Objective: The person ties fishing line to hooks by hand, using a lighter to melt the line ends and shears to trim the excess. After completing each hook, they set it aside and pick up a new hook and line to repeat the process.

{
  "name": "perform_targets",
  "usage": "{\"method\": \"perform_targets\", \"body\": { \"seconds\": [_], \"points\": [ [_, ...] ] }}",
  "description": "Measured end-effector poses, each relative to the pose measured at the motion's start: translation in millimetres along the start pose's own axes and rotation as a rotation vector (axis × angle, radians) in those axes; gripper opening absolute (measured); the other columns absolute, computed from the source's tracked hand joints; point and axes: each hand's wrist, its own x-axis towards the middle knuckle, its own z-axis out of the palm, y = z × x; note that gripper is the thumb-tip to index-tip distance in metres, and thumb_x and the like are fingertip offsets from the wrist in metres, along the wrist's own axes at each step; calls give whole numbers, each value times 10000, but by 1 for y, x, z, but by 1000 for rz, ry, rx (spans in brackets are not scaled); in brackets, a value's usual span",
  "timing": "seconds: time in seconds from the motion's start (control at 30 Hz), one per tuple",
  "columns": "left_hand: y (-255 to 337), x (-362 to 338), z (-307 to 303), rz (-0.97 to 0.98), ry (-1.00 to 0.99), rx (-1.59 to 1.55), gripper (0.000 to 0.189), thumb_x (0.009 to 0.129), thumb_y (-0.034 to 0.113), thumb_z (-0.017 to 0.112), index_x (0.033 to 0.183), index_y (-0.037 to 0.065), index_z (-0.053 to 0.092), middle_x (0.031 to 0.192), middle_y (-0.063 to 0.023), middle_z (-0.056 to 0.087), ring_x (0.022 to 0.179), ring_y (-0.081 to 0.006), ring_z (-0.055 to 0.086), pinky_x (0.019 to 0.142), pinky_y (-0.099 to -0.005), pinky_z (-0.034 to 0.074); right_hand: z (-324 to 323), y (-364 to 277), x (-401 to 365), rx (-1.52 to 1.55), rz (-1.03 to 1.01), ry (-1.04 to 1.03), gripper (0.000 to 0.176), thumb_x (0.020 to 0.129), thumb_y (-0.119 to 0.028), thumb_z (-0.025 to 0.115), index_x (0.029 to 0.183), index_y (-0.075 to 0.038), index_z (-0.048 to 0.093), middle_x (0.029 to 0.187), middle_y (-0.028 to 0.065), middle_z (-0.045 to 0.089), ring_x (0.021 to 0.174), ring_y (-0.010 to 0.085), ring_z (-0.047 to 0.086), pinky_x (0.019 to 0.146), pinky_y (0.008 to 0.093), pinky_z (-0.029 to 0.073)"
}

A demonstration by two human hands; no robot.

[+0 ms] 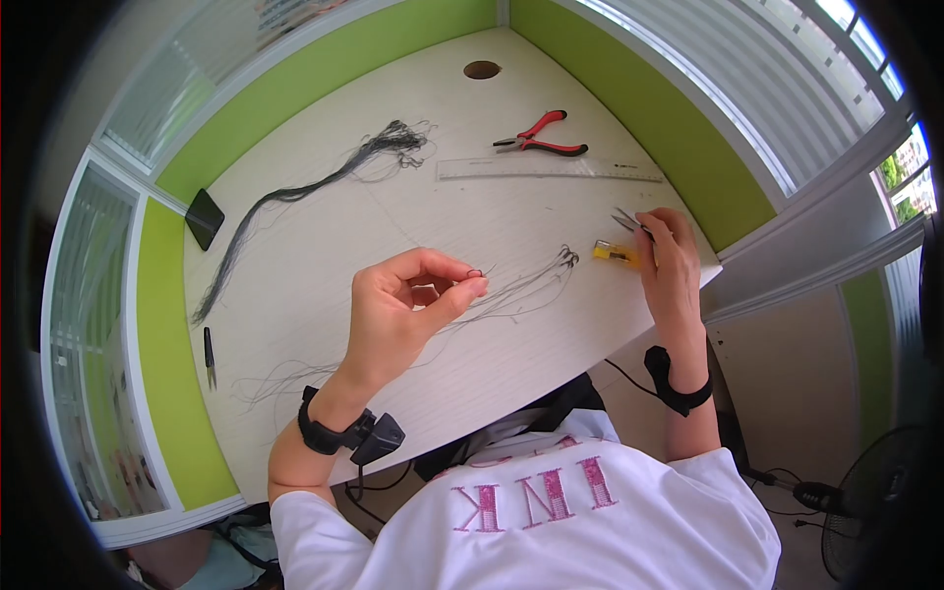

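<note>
My left hand (408, 300) is raised over the white desk (324, 265), pinching a small hook with thin dark line (476, 274) between thumb and forefinger. The line trails right toward a small bunch of hooks and lines (560, 261) lying on the desk. At the desk's right edge my right hand (671, 261) holds a small pair of metal snips (625, 221), tips pointing up-left. A yellow tool (612, 254) lies just left of that hand.
Red-handled pliers (541, 138) and a clear ruler (551, 169) lie at the back. A long bundle of dark line (295, 192) runs across the left. A black phone (204, 217) and dark tweezers (209, 356) sit at the left edge. Green walls enclose the corner.
</note>
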Motion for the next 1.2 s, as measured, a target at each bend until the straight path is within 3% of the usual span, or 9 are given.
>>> {"method": "perform_targets", "body": {
  "seconds": [0.03,0.27,0.4,0.47,0.53,0.6,0.7,1.0,1.2],
  "points": [
    [0,0,0,2,1,-1,69,765,-77,640,826,-47,624,810,-104,636,756,-159,633,705,-262,521,-1,8,1,34,107,2,224,770,-67,642,987,-26,608,987,113,556,884,276,543,764,373,442],
    [5,-4,0,-1,-6,42,56,787,-53,638,842,-44,631,807,-96,646,759,-157,644,671,-238,514,-5,33,14,-95,153,-266,180,792,-79,639,947,5,604,931,145,572,854,304,559,742,360,464],
    [6,-4,1,16,24,49,65,802,-30,639,866,-39,630,800,-87,651,768,-144,647,600,-197,478,-13,-2,20,31,207,-83,184,839,-101,614,975,15,570,889,139,565,833,261,573,720,325,465],
    [4,-5,2,18,35,43,74,806,-23,641,877,-37,629,799,-86,651,770,-140,647,579,-187,464,-29,-41,18,749,308,-155,186,903,-134,562,1010,16,536,849,83,558,796,163,550,698,259,444],
    [1,-4,2,91,61,92,84,811,-16,639,892,-36,625,813,-85,651,771,-134,647,569,-180,455,-37,-79,7,1234,392,-293,202,941,-178,516,1020,8,530,827,20,520,747,76,470,666,213,396],
    [1,-5,4,106,65,94,86,811,-20,639,894,-37,625,820,-86,650,770,-132,645,576,-182,460,-37,-97,0,1517,482,-564,271,973,-256,448,1056,-12,532,779,-16,476,695,55,398,623,195,347],
    [1,-6,1,154,65,107,92,809,-26,641,899,-39,625,832,-88,649,770,-131,641,594,-189,469,-34,-108,-1,1407,434,-739,432,992,-385,326,1054,-32,565,695,-43,397,642,59,327,584,205,312],
    [1,-5,1,198,22,133,90,804,-27,648,891,-40,630,825,-93,647,770,-135,633,618,-205,482,-38,-121,2,1367,571,-831,448,975,-446,341,871,-55,533,665,-52,376,612,59,294,533,206,274],
    [5,-6,2,168,29,154,79,805,-30,643,882,-40,631,825,-97,647,765,-148,638,626,-224,491,-41,-119,3,1427,607,-869,432,966,-444,384,832,-59,528,658,-53,372,572,44,270,495,191,241]
  ]
}}
